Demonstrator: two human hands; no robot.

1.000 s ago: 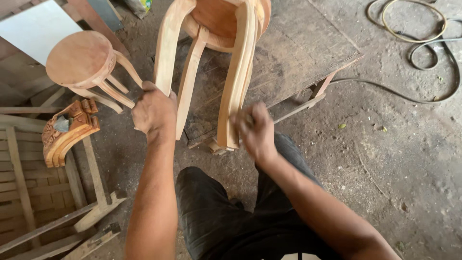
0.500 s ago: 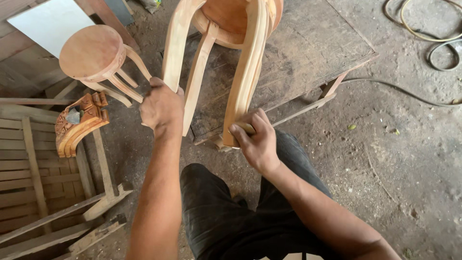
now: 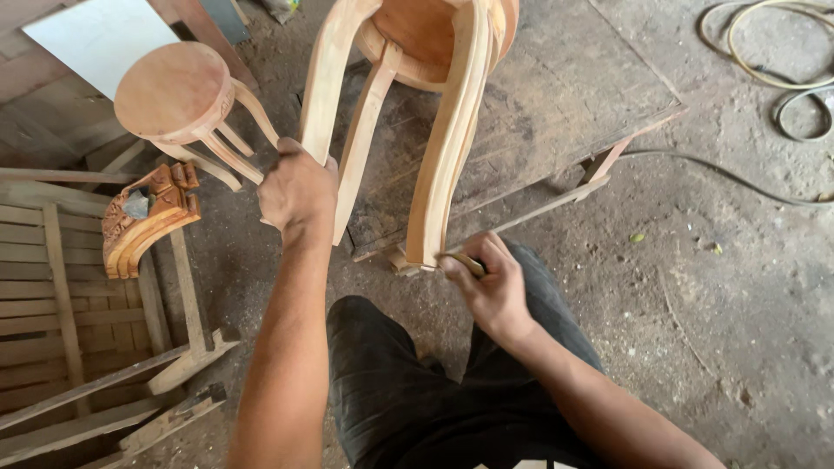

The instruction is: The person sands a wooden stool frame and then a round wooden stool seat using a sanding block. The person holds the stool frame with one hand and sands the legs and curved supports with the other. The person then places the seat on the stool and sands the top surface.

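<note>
Two hands on the tilted stool.

My left hand has its fingers wrapped around one leg of the big stool, so it stands steady; my right hand pinches sandpaper against the next leg's foot.

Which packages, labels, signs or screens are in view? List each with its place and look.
Crumpled wrapper: top edge, left of the large stool, pale with green-yellow; mostly cut off.
White panel: top left, behind the small stool, flat, rectangular, blank; a board, hardly a sign.
Screens, labels: none seen.
</note>
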